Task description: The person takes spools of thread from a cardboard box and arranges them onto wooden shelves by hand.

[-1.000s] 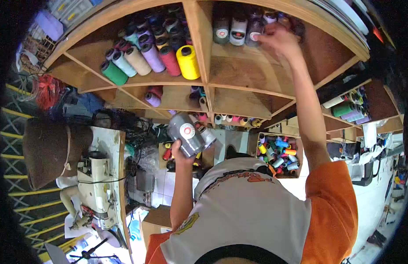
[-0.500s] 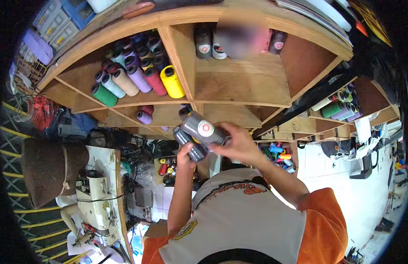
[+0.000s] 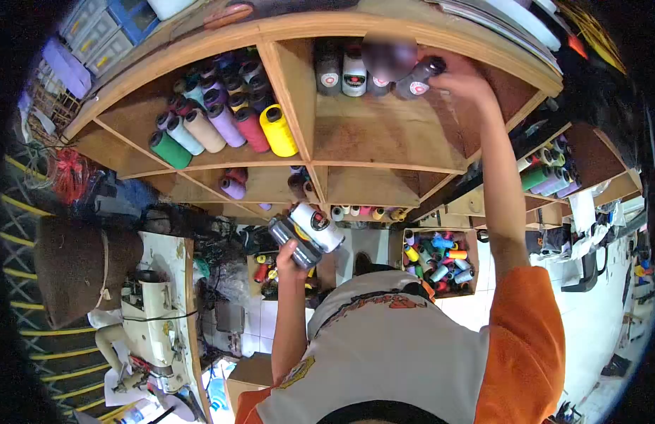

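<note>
My left hand [image 3: 288, 258] is wrapped round a small bundle of thread cones in front of my chest. A black thread cone [image 3: 296, 240] and a white thread cone with a black label [image 3: 317, 225] show there. Up in the right-hand shelf compartment, my right hand [image 3: 456, 83] grips a dark grey thread cone with a round label [image 3: 415, 80], tilted to the right. To its left in that compartment stand another dark grey cone [image 3: 328, 76] and a white cone [image 3: 353, 75]. A blurred patch hides part of this row.
A wooden shelf [image 3: 288, 99] spans the front; its left compartment holds many coloured cones, including a yellow one [image 3: 278, 132]. Below right is a box [image 3: 460, 290] of mixed spools. A sewing machine [image 3: 158, 311] stands at lower left.
My right hand has moved from beside my left hand up into the shelf compartment with a dark grey cone. The white cone in my left hand now shows.
</note>
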The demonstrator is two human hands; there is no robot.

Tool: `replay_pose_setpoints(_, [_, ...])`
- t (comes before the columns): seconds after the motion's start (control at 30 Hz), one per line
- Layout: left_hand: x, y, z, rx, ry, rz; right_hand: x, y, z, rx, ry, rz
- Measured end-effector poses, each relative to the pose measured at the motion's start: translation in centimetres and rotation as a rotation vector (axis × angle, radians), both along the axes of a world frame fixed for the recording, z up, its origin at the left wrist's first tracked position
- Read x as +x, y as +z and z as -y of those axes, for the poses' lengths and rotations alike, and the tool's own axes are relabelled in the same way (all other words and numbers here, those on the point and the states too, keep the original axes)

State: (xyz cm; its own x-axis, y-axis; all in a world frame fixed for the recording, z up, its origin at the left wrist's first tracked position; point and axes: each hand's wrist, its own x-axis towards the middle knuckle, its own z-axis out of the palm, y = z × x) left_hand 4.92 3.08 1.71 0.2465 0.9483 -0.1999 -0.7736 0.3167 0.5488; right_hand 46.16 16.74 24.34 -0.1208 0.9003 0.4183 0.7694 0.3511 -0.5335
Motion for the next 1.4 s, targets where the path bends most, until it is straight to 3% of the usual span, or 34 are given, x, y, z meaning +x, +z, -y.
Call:
replay_pose_setpoints(0.17, [-1.6, -1.9, 0.7, -0.027, -0.009, -0.012, -0.3, 0.4, -4.1, -0.446, -0.133, 0.043])
replay_pose_setpoints(0.27, [-1.6, -1.1, 1.4, -0.056, 0.013, -0.051, 0.2, -1.1, -5.1, -0.269, -0.035, 0.049])
replay_pose_setpoints(0.37, [-2.1, -2.2, 1.8, -0.091, 0.030, -0.053, -0.4, -0.3, -4.2, -0.470, -0.047, -0.084])
replay_pose_setpoints(0.5, [-1.6, -1.2, 1.6, -0.048, 0.041, -0.044, 0.1, -1.1, -4.2, -0.394, 0.018, -0.092])
replay_pose_setpoints(0.7, [-1.5, -0.9, 0.4, -0.062, -0.012, -0.065, 0.5, -2.5, -2.7, -0.147, 0.088, -0.337])
replay_pose_setpoints(0.8, [-0.3, 0.7, -0.5, -0.027, -0.072, 0.031, 0.5, -3.9, -0.4, 0.198, -0.271, -0.046])
replay_pose_setpoints(0.87, [0.6, 1.5, -1.1, 0.041, -0.111, 0.061, -4.2, -2.6, 4.3, 0.067, -0.284, -0.107])
replay_pose_setpoints(0.9, [0.9, 1.9, -1.3, 0.026, -0.118, 0.000, -6.8, -2.5, 6.6, -0.067, -0.090, -0.353])
replay_pose_setpoints(0.93, [1.5, 3.2, -1.3, 0.059, -0.146, 0.007, -8.8, -2.8, 8.5, -0.234, 0.018, -0.217])
replay_pose_setpoints(0.97, [2.4, 4.9, -1.5, 0.096, -0.180, 0.014, -10.8, -4.1, 10.4, -0.481, 0.142, -0.490])
replay_pose_setpoints(1.0, [3.2, 6.0, -1.7, 0.123, -0.175, 0.013, -11.9, -5.8, 11.4, -0.537, 0.236, -0.327])
replay_pose_setpoints(1.03, [3.5, 5.9, -2.0, 0.129, -0.196, 0.035, -13.3, -6.9, 12.7, -0.747, 0.205, -0.487])
replay_pose_setpoints(1.07, [3.8, 5.6, -2.3, 0.134, -0.216, 0.059, -14.3, -8.1, 13.7, -0.726, 0.243, -0.456])
replay_pose_setpoints(1.1, [4.1, 5.5, -2.5, 0.139, -0.236, 0.082, -15.3, -9.9, 14.3, -0.768, 0.202, -0.624])
replay_pose_setpoints(1.17, [4.9, 6.1, -2.8, 0.185, -0.301, 0.094, -17.4, -8.5, 16.0, -0.667, 0.094, -0.591])
replay_pose_setpoints(1.23, [5.9, 8.1, -2.9, 0.304, -0.356, 0.058, -17.5, -11.6, 16.2, -0.521, 0.032, -0.415])
replay_pose_setpoints(1.27, [5.5, 6.9, -2.8, 0.239, -0.401, 0.005, -16.9, -12.3, 16.2, -0.499, 0.076, -0.363])
replay_pose_setpoints(1.4, [6.8, 8.5, -2.6, 0.374, -0.430, -0.050, -14.1, -11.7, 16.3, -0.680, 0.118, -0.472])
